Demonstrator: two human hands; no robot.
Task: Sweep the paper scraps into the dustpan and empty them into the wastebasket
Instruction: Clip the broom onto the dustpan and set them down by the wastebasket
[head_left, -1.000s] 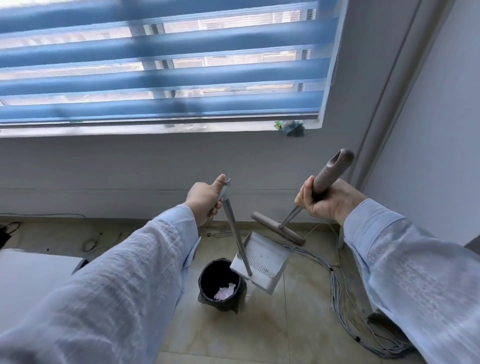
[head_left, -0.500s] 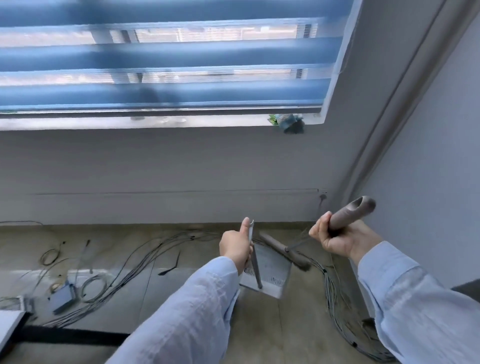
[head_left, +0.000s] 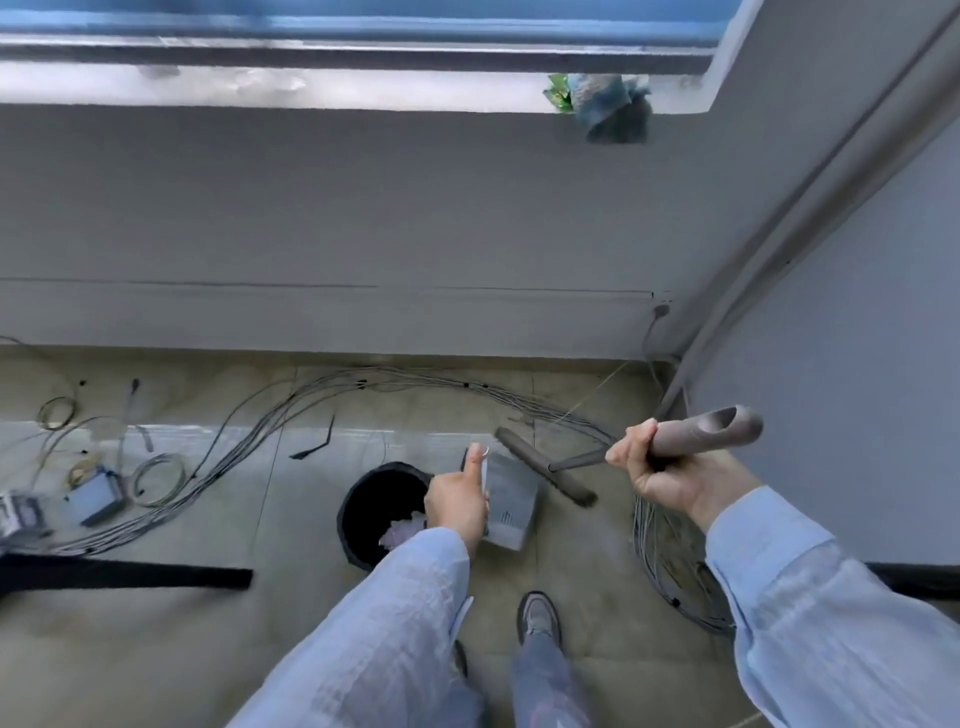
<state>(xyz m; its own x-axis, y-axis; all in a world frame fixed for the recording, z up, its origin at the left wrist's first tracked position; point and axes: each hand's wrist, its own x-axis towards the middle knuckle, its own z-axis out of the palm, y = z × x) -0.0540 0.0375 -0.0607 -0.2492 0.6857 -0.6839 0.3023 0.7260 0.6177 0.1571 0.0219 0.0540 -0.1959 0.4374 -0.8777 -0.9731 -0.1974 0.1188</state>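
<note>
Gripping the dustpan (head_left: 511, 501) by its upright handle, the left hand (head_left: 457, 501) was held just right of the black wastebasket (head_left: 382, 499), where paper scraps (head_left: 400, 532) lay. The broom (head_left: 545, 470) was clasped by the right hand (head_left: 660, 467).

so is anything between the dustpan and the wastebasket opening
Nothing visible. The dustpan, held by the left hand, hangs just right of the wastebasket; its mouth is open, with pale scraps inside.
</note>
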